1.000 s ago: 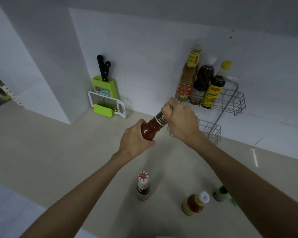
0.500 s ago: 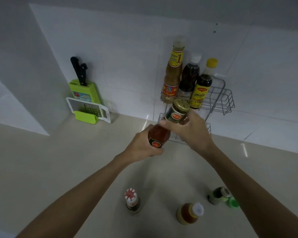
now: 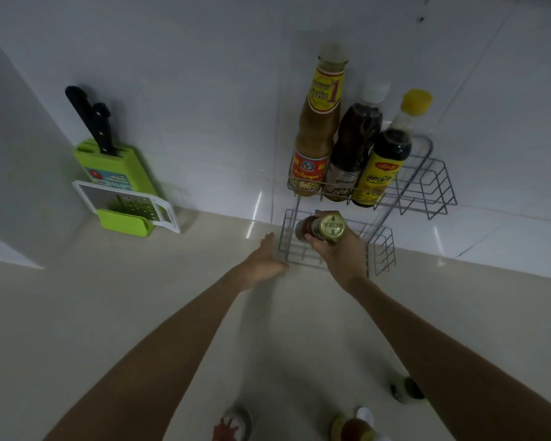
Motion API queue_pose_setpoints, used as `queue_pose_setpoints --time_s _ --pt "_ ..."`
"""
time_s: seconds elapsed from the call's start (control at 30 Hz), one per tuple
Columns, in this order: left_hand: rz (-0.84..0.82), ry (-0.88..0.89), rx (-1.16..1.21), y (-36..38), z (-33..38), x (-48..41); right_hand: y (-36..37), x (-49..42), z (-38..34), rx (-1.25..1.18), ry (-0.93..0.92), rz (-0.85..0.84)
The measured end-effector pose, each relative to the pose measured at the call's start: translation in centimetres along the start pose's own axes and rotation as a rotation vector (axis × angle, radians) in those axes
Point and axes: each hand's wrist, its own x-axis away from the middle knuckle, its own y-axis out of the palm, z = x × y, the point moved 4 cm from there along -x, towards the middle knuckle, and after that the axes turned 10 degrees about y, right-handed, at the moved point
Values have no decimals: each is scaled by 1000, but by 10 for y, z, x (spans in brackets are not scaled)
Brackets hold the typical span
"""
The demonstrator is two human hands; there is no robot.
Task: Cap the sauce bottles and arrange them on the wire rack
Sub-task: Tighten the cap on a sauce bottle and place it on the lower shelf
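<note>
My right hand grips a red sauce bottle with a gold cap and holds it upright inside the lower tier of the wire rack. My left hand is open, fingers apart, beside the rack's left side, holding nothing. On the rack's upper tier stand three capped bottles: a tall tan one, a dark one with a white cap and a dark one with a yellow cap.
On the counter near me are a bottle with a red-and-white cap, an amber bottle with a white cap and a green-capped bottle partly hidden by my right arm. A green knife block with grater stands at the back left.
My left hand has let go of the red sauce bottle. My right hand has carried the capped bottle forward and down into the rack's lower tier. The view has moved closer to the rack.
</note>
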Motion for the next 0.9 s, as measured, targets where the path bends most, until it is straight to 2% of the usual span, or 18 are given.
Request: queue_pose_setpoints --time_s 0.2,0.4,0.53,0.63,0.73,0.83,0.9 --pt "-4 56 188 7 -7 -15 36 -39 19 184 45 -86" --pt "-50 99 275 12 -14 -20 51 -61 11 321 59 -194" --pt "-56 107 267 12 -11 -19 55 -57 20 297 119 -193" --pt "-57 120 152 11 -4 -11 56 -50 22 252 173 -258" --pt "27 140 28 3 -11 11 47 -29 15 218 203 -229" --pt "210 255 63 -10 -26 52 30 10 -1 272 36 -90" --pt "282 319 184 -9 -45 91 28 51 -15 253 -88 -211"
